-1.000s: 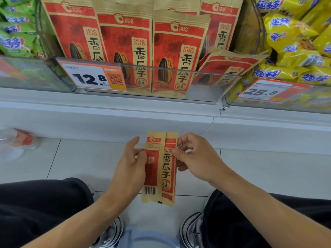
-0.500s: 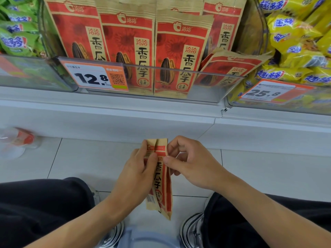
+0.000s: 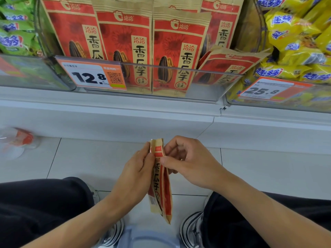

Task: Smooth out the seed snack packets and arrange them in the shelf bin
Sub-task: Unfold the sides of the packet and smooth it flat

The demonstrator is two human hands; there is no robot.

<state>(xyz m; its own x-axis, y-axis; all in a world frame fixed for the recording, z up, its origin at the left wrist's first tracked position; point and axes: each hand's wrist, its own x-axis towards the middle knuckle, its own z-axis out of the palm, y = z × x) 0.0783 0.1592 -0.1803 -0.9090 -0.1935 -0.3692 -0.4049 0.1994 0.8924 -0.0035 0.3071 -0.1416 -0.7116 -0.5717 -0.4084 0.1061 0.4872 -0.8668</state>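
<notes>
Fingers (image 3: pixel 162 160) of both hands pinching a folded seed packet (image 3: pixel 160 183) below the shelf bin (image 3: pixel 206 90)

Left hand (image 3: pixel 137 169) and right hand (image 3: pixel 189 161) grip the packet's upper part from opposite sides, so it hangs edge-on over the floor, probably to draw out the crease before shelving. Upright packets (image 3: pixel 123 49) fill the bin's front row; one slumped packet (image 3: pixel 227 67) leans at its right end, likely where the next one belongs

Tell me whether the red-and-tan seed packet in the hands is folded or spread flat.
Folded: the red-and-tan seed packet is doubled lengthwise into a narrow strip, pinched between left hand and right hand.
</notes>
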